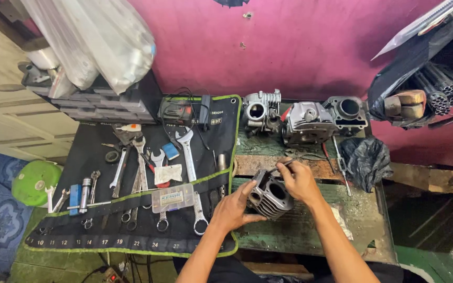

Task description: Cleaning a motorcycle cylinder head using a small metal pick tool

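A grey finned engine cylinder [269,196] rests on the worn green wooden bench [300,230]. My left hand [233,209] grips its left side and steadies it. My right hand [299,181] is on its upper right edge, pinching a thin dark tool [281,166] that points at the top of the cylinder. The cylinder's bore faces up toward me.
A black tool roll [79,230] with several wrenches, a small clear plastic box [173,197] and an adjustable spanner [186,149] covers the bench's left. Three engine parts [305,118] stand at the back against the magenta wall. A black bag [365,160] lies right; a green lid [35,181] left.
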